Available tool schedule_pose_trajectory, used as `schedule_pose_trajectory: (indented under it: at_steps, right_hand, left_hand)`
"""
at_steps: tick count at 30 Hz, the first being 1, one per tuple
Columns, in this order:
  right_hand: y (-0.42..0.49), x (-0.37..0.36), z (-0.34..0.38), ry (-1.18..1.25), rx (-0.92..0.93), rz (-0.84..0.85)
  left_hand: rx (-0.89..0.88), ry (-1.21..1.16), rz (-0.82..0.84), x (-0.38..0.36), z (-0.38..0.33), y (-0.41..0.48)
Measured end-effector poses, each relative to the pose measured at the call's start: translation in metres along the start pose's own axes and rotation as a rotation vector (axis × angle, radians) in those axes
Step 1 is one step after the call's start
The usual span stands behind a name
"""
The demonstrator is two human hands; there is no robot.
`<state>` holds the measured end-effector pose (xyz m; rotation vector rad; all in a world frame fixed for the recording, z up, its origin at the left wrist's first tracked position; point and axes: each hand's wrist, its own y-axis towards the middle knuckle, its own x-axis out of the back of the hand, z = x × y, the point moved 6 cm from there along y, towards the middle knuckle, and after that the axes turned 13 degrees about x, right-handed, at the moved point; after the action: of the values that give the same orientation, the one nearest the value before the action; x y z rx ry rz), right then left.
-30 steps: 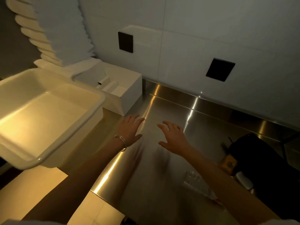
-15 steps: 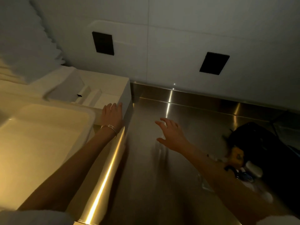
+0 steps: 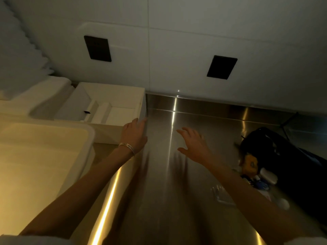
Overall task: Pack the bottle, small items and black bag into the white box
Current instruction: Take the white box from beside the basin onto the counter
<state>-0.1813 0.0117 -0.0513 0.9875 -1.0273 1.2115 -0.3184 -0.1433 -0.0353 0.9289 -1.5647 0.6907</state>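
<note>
The open white box (image 3: 139, 101) with moulded inner compartments sits at the back left of the steel counter, against the wall. My left hand (image 3: 134, 134), with bracelets on the wrist, lies flat against the box's near right corner, fingers spread. My right hand (image 3: 193, 145) hovers open over the bare steel, holding nothing. The black bag (image 3: 286, 161) lies at the right. Small items cluster by it: a yellow piece (image 3: 250, 164), a white cylinder (image 3: 268, 177), something blue (image 3: 261, 186) and a clear plastic piece (image 3: 221, 193). No bottle can be made out for sure.
A large cream plastic tub (image 3: 44, 156) stands at the left, in front of the box. White foam packing (image 3: 21, 55) is stacked behind it. Two black square plates (image 3: 97, 48) (image 3: 222, 67) are set in the white wall. The steel counter (image 3: 168, 200) stretches between my arms.
My left hand has moved from the counter to the white box's near right corner. The view has swung right, and the bag and small items show more fully.
</note>
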Motion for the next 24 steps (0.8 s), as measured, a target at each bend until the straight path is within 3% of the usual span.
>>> schedule_pose_trajectory:
  at_steps: [7, 10, 17, 24]
  right_hand:
    - [-0.023, 0.011, -0.027, 0.012, -0.041, 0.001]
    - [-0.024, 0.014, -0.028, 0.016, -0.017, 0.009]
    - [-0.002, 0.018, 0.015, -0.009, 0.145, -0.055]
    - [0.015, 0.014, 0.055, 0.021, 0.264, -0.085]
  left_hand:
    - [-0.185, -0.034, 0.098, -0.01, -0.066, -0.022]
    - [-0.281, -0.005, -0.022, -0.001, -0.07, -0.029]
    - [-0.045, 0.214, -0.098, 0.013, 0.021, -0.008]
    - [-0.083, 0.196, -0.091, 0.014, 0.016, -0.014]
